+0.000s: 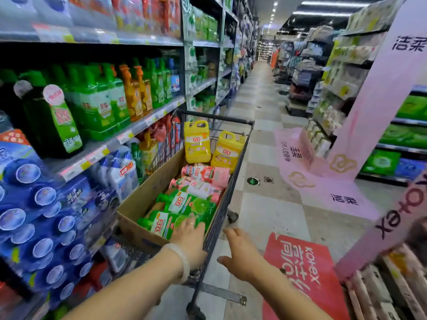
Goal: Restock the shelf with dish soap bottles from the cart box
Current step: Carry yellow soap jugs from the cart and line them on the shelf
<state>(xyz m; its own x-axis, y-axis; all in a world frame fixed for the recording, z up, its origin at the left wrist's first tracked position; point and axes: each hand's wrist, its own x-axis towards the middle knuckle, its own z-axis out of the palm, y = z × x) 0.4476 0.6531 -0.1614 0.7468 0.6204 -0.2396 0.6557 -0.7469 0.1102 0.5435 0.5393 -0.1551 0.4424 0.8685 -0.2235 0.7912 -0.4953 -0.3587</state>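
left hand [189, 236] on green bottle [171, 224], red Kotex floor sign [302, 273]

the cardboard box [147, 195] lies open at the top, so a hand can come straight down into it. two upright yellow jugs [197, 142] block its far end; pink bottles [205, 175] and green bottles [184, 211] lie flat across the rest, with a bare strip along the left wall. the cart [231, 181] stands just beside the shelf [111, 144], leaving a tight gap. green bottles crowd the shelf front. the aisle floor [265, 204] on the right is open.
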